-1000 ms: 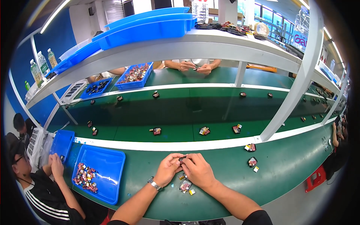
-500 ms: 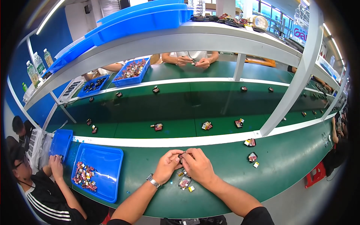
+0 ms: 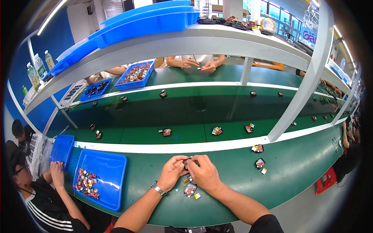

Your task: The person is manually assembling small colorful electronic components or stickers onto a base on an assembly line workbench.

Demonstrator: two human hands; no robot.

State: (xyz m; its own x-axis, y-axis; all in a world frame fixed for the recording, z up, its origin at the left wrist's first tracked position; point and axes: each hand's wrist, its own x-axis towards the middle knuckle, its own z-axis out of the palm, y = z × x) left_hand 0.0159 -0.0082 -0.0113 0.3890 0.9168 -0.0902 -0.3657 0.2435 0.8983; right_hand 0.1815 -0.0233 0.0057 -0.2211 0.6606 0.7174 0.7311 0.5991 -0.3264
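Over the near edge of the green table, both hands meet at a small dark casing with reddish parts [image 3: 187, 163]. My left hand [image 3: 171, 173], wearing a metal wristwatch [image 3: 158, 188], is closed around its left side. Fingers of my right hand [image 3: 203, 173] pinch at the top and right of the same piece, hiding much of it. Just below the hands lies another small assembly [image 3: 190, 189] with a clear and reddish look, a small white-and-yellow part [image 3: 197, 196] beside it.
Left of my hands sits a blue tray [image 3: 118, 182] holding a heap of reddish circuit boards [image 3: 86, 183]. Two assemblies [image 3: 260, 163] lie to the right. Beyond a white rail [image 3: 175, 147], more pieces [image 3: 166, 132] rest on a green belt. A co-worker [image 3: 50, 198] sits at left; a metal shelf spans above.
My right fingers have shifted slightly over the held piece. Pieces on the belt beyond the rail have drifted a little to the right. The view has moved slightly.
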